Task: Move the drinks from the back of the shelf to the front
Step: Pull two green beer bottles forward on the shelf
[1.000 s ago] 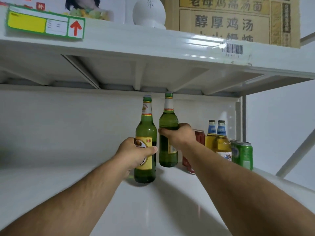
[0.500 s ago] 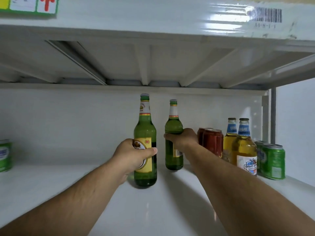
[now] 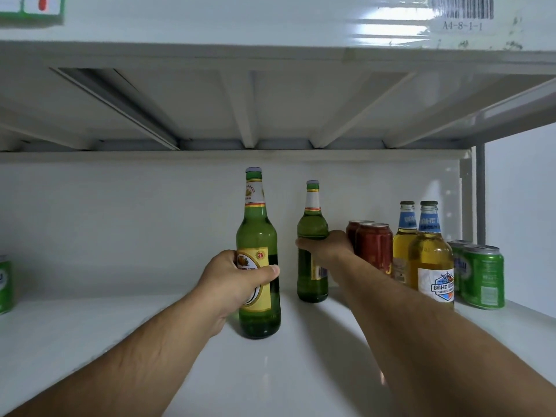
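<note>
Two tall green beer bottles stand upright on the white shelf [image 3: 120, 332]. My left hand [image 3: 234, 278] is wrapped around the label of the nearer bottle [image 3: 258, 236], which stands mid-shelf. My right hand [image 3: 326, 246] grips the shoulder of the farther green bottle [image 3: 312, 224], close to the back wall. To the right, at the back, stand two red cans [image 3: 374, 245], two yellow beer bottles with blue neck labels [image 3: 430, 257] and two green cans [image 3: 483, 278].
Another green can [image 3: 4, 288] shows at the left edge. The shelf above [image 3: 270, 25] hangs low over the bottle tops, with ribs underneath. A grey upright post [image 3: 480, 191] stands at the right rear corner.
The view has tilted down and closer. The left bottle has come a little toward the front and away from the right bottle. Both hands keep their grip.
</note>
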`<state>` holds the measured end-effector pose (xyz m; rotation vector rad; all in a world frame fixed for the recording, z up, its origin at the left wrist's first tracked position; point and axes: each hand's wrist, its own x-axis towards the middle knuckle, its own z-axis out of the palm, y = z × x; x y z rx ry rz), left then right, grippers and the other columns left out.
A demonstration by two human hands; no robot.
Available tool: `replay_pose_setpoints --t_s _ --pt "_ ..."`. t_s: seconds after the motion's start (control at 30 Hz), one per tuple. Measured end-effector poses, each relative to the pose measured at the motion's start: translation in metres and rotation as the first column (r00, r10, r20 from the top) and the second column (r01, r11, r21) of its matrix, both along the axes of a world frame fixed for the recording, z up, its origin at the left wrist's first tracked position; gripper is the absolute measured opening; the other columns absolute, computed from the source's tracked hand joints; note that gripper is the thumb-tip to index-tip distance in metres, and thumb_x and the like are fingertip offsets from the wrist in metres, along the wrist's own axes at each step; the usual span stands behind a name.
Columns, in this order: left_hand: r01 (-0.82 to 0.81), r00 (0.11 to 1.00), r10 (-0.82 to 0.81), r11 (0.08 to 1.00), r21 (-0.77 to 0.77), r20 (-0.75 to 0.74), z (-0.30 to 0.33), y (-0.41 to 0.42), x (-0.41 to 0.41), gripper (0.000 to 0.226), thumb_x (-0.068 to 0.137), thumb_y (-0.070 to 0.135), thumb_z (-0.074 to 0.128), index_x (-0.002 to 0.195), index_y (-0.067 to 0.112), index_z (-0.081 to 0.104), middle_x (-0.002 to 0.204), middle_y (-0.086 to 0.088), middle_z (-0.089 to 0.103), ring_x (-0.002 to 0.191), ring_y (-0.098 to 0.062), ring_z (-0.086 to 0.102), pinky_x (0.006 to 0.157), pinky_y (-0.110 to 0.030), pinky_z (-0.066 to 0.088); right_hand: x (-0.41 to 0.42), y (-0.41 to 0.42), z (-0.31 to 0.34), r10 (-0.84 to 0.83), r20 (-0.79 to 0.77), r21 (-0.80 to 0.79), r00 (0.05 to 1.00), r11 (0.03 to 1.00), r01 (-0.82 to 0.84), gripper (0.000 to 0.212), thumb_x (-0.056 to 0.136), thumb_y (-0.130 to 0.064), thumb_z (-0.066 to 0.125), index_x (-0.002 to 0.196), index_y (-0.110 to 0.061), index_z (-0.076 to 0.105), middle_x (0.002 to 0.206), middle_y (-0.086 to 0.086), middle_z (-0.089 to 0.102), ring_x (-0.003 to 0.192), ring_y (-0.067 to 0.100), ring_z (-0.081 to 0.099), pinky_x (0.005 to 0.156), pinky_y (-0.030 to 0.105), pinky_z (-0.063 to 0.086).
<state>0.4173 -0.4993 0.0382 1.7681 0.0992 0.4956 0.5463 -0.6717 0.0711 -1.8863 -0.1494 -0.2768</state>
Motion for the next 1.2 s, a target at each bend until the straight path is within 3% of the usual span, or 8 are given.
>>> replay_pose_setpoints --t_s 0.5,0.67,0.8,0.9,1.03,1.2 --pt "-0.026 0.999 0.027 0.999 0.03 -0.019 -0.001 -0.012 -0.002 0.051 0.069 0.036 0.096 0.112 0.02 0.074 0.105 -0.004 0.08 0.1 -0.028 0.077 0.096 -0.051 0.061 -0.018 -0.008 0.003 0.066 -0.036 -0.023 0.997 0.997 -0.067 0.042 0.081 -0.044 0.078 0.103 -0.014 0.058 0.1 0.005 0.066 0.089 0.025 0.064 0.067 0.032 0.048" --pt "-0.019 1.0 0.02 0.999 0.032 -0.006 0.012 -0.027 -0.006 0.047 0.072 0.028 0.096 0.111 0.016 0.073 0.104 -0.006 0.08 0.097 -0.028 0.077 0.095 -0.049 0.061 -0.047 -0.014 0.009 0.054 -0.041 -0.185 0.998 0.981 -0.061 0.031 0.092 -0.033 0.069 0.111 -0.011 0.056 0.105 0.009 0.064 0.094 0.026 0.063 0.081 0.035 0.051" --pt "-0.014 1.0 0.013 0.999 0.044 0.013 0.024 -0.044 0.001 0.043 0.074 0.025 0.094 0.109 0.015 0.071 0.103 -0.005 0.078 0.096 -0.027 0.076 0.094 -0.046 0.061 -0.076 -0.031 0.013 0.07 -0.022 -0.343 0.997 0.936 -0.074 0.019 0.097 -0.027 0.063 0.105 -0.013 0.053 0.093 0.005 0.058 0.081 0.019 0.057 0.075 0.032 0.043" --pt "0.005 1.0 -0.005 0.999 0.049 0.013 0.028 -0.057 0.013 0.045 0.071 0.023 0.095 0.109 0.014 0.073 0.102 -0.005 0.08 0.093 -0.026 0.078 0.093 -0.047 0.062 -0.09 -0.051 0.014 0.1 -0.016 -0.437 0.995 0.894 -0.097 0.016 0.094 -0.022 0.064 0.098 -0.01 0.054 0.078 0.004 0.054 0.064 0.016 0.052 0.068 0.033 0.047" --pt "0.001 1.0 -0.001 0.999 0.048 -0.003 0.024 -0.075 0.03 0.053 0.067 0.026 0.097 0.112 0.016 0.071 0.104 -0.005 0.079 0.095 -0.026 0.077 0.093 -0.048 0.062 -0.1 -0.075 0.008 0.135 -0.003 -0.442 0.991 0.889 -0.123 0.034 0.085 -0.02 0.07 0.112 0.0 0.064 0.092 0.013 0.063 0.08 0.026 0.061 0.084 0.044 0.057" --pt "-0.02 1.0 0.021 0.997 0.074 -0.016 0.017 -0.095 0.041 0.058 0.07 0.029 0.096 0.118 0.017 0.065 0.111 -0.004 0.074 0.103 -0.026 0.072 0.097 -0.049 0.06 -0.104 -0.087 -0.002 0.191 0.034 -0.503 0.981 0.852 -0.148 0.035 0.09 -0.015 0.065 0.119 0.004 0.062 0.107 0.023 0.066 0.083 0.028 0.057 0.085 0.042 0.055"
